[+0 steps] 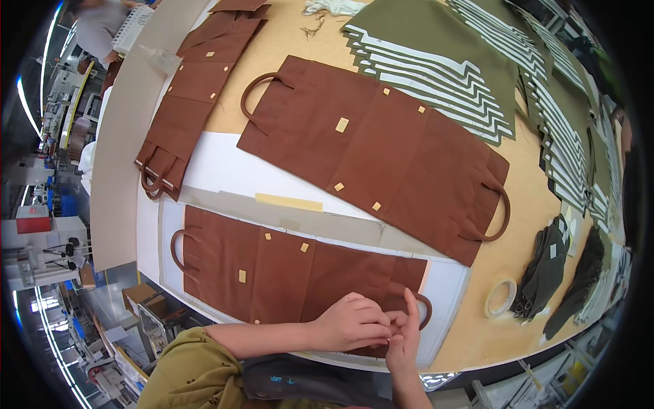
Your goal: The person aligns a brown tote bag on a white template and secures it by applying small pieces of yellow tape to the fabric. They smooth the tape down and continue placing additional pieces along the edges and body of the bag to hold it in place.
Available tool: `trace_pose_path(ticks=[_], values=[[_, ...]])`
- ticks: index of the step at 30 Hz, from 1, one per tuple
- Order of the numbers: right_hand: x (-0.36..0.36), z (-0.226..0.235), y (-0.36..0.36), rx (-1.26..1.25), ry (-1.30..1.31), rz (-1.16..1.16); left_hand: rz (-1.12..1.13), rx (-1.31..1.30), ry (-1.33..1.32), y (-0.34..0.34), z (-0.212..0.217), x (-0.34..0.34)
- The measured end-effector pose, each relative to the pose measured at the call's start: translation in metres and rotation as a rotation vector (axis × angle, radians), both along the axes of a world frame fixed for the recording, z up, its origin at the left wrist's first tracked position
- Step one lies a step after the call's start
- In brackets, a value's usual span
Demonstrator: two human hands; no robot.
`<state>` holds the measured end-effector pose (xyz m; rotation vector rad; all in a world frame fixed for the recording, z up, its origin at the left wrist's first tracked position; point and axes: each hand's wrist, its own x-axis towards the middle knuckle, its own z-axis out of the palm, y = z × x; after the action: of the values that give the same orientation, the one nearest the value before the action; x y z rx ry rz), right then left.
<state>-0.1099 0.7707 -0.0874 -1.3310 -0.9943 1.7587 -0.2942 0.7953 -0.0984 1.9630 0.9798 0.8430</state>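
1. Your left hand (354,322) rests knuckles-up on the near brown fabric bag panel (286,273), fingers curled and pinched together at the panel's right end.
2. Your right hand (405,337) stands just beside it, fingers extended upward and touching the left fingertips; whatever small thing they pinch between them is too small to tell.
3. The near panel lies flat at the front edge of the table, on a white board (449,286). It is a long brown rectangle with fold lines across it, a loop handle (176,251) at its left end, another at the right end partly hidden by your hands, and small tan square stickers (242,275) dotted on it.
4. Behind it, a second, larger brown panel (381,150) lies slanted on the tan tabletop (518,232), with the same loop handles and tan squares.
5. A strip of tan tape (289,202) sits on the white sheet between the two panels.
6. At the far left, a stack of brown panels (197,88) stretches away from you.
7. To your right, a roll of pale tape (501,298) lies on the table, near dark grey fabric pieces (545,266).
8. Farther back, fanned stacks of olive and white fabric pieces (443,61) cover the table's far right.
9. Nothing lies over the near panel except your own hands.
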Motion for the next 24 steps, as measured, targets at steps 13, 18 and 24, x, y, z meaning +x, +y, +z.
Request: trace_pose_path(ticks=[13,18,24], values=[[0.017,-0.01,0.002,-0.144,0.203,-0.177,0.342,-1.286,-0.629,0.006,0.002,0.002],[0.015,-0.006,0.003,-0.203,0.12,-0.226,0.3,-1.314,-0.595,0.007,0.001,0.005],[0.019,-0.007,-0.001,-0.207,0.09,-0.188,0.286,-1.211,-0.504,0.009,0.002,0.008]])
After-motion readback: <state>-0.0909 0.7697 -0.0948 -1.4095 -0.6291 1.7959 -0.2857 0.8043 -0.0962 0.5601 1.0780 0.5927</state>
